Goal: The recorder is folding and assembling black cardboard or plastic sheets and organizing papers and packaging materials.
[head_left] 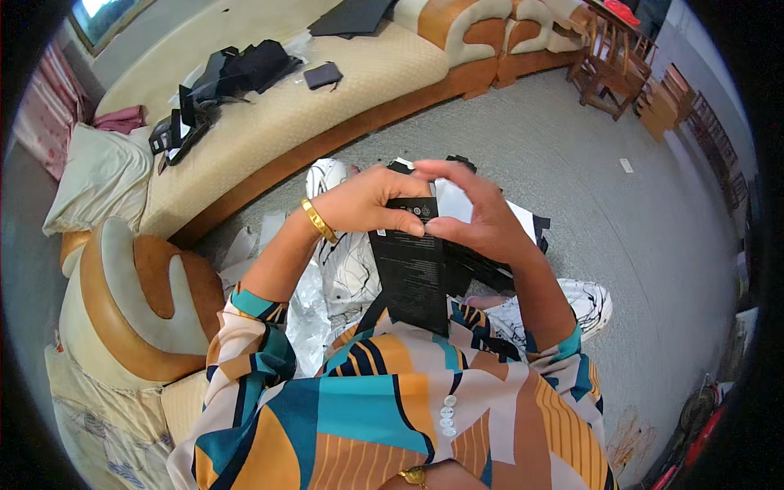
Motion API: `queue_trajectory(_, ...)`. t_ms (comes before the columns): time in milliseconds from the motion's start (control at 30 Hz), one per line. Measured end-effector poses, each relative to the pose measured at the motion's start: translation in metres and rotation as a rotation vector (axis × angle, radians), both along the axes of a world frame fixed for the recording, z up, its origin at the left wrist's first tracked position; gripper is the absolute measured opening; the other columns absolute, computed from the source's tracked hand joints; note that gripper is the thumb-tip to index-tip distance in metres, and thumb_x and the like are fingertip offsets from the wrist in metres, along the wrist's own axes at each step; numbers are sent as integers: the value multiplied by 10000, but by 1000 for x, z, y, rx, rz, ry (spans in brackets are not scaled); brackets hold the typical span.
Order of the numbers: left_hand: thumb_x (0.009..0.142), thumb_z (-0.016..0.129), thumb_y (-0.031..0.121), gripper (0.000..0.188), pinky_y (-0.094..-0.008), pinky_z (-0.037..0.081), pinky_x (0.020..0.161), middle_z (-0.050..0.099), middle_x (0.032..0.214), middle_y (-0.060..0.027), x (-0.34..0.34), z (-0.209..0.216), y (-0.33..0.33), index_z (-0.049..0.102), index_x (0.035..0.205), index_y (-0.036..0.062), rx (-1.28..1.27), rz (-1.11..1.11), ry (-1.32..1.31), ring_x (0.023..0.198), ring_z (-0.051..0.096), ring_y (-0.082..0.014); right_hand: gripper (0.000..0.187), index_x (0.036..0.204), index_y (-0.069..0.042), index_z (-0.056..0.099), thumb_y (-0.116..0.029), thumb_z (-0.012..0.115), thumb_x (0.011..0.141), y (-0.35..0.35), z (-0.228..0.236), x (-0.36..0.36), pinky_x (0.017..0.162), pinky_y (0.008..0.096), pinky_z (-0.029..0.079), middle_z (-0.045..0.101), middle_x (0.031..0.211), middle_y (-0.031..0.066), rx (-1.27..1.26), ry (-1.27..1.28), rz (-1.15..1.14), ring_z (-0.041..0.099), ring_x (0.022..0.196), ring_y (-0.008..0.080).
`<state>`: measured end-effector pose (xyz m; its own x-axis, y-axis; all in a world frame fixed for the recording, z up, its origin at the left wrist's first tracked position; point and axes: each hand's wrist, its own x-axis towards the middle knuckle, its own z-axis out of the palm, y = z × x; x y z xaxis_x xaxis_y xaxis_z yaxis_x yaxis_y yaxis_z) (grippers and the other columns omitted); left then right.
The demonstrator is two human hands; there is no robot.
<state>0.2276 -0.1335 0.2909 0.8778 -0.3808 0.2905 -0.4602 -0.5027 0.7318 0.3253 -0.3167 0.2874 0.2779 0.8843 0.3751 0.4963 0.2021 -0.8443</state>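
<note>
Fingers of the left hand (377,200) are gripping the upper end of a flat black box (410,282), the thumb lying across its printed face near the top edge. The right hand (486,220) is meeting it at the upper right corner, its thumb pointing inward just beside the left thumb and its index finger arching above; whether those fingers are closing on the box I cannot tell. The box itself is standing out in front of the body, between the forearms, its lower end reaching down toward the patterned shirt (367,416). A gold bracelet (318,220) is circling the left wrist. Behind the right hand, a white sheet (452,200) is showing, and dark pieces (482,268) are lying below, partly hidden. Clear plastic (306,314) is lying near the left leg, in white trousers (351,273) with black lines. Beyond, a curved cream sofa (367,86) is holding a heap of black items (253,69), a small dark case (323,76) and a pale pillow (102,175), while a wooden chair (608,73) is standing farther off on the grey floor (653,237)
</note>
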Motion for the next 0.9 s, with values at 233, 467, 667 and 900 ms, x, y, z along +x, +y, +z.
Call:
queue_trajectory(233, 885, 509, 278, 350, -278, 313, 468, 330, 545, -66, 0, -26, -15, 477, 681, -5, -60, 115, 144, 518, 312, -109, 483, 882, 1, 567, -405, 709, 662, -11, -7, 9, 618, 340, 429, 583, 748, 133, -222, -302, 11, 563, 688, 268)
queue_trajectory(467, 862, 543, 256, 355, -295, 328, 418, 386, 513, -150, 5, -50, -55, 533, 625, -9, -192, 467, -156, 422, 337, -206, 397, 755, 12, 594, -360, 708, 676, -17, -12, 19, 545, 317, 394, 539, 634, 160, -263, -179, 210, 521, 572, 249)
queue_trajectory(667, 853, 549, 275, 374, -303, 347, 408, 412, 503, -171, 11, -63, -65, 562, 596, 4, -256, 603, -248, 405, 374, -270, 371, 670, 12, 550, -326, 701, 682, -17, -27, 16, 546, 358, 373, 497, 604, 166, -62, -340, 140, 508, 591, 307)
queue_trajectory(900, 829, 554, 380, 475, -362, 303, 395, 411, 474, -172, 24, -94, -51, 542, 523, 17, -76, 790, -52, 394, 378, -308, 245, 672, -29, 517, -215, 676, 695, -20, -26, -3, 606, 383, 403, 511, 679, 127, -51, -590, 74, 520, 677, 311)
